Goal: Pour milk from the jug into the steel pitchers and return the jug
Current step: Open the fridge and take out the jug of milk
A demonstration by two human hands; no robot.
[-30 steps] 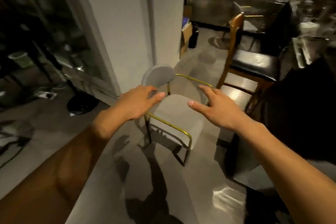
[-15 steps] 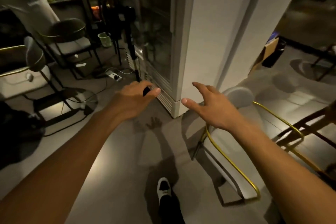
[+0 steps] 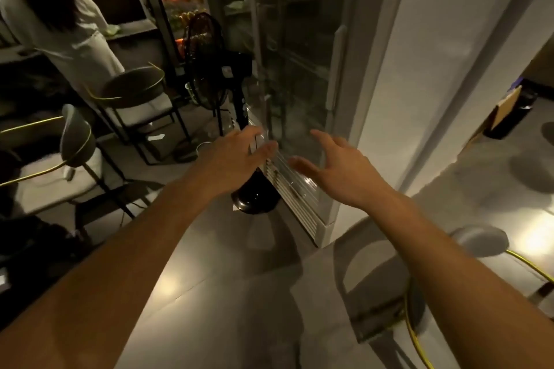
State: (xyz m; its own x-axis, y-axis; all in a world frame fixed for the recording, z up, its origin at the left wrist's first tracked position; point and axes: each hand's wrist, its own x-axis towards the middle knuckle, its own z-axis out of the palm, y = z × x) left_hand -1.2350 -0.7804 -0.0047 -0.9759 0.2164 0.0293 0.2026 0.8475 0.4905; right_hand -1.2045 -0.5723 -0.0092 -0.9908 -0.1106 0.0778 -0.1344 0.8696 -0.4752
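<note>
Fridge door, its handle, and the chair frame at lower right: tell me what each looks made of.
Fridge door: apparently clear glass, since shelves show dimly through it.
Handle: a pale, smooth vertical bar, plastic or painted metal; cannot tell which.
Chair frame: thin tube with a shiny gold finish, probably brass-coloured metal.

i can't make out the milk jug or the steel pitchers here. the glass-door fridge [image 3: 299,69] in front of me is shut, its shelves too dark to read.
</note>
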